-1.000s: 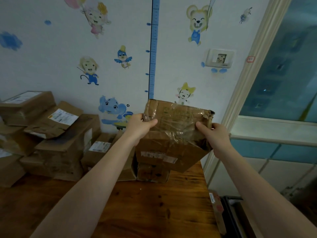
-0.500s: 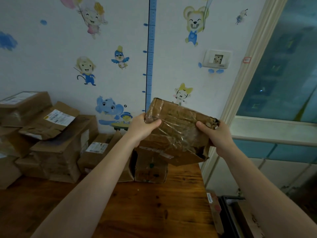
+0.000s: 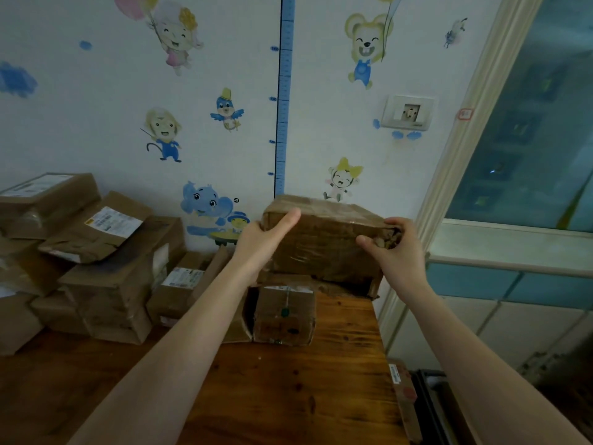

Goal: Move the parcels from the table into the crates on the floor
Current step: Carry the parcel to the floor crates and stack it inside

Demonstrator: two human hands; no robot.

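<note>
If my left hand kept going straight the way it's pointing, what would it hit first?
The left hand grips the brown taped cardboard parcel, so that comes first; behind it probably the white stickered wall, though depth is unclear.

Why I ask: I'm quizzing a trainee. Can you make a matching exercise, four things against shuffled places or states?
Things: 1 held parcel; 2 green-marked box; 3 wall socket; 4 dark crate.
Places: A low, right of the table; B gripped by left hand and right hand; C mounted high, above the right hand; D standing on the table.
Pairs: 1-B; 2-D; 3-C; 4-A.
</note>
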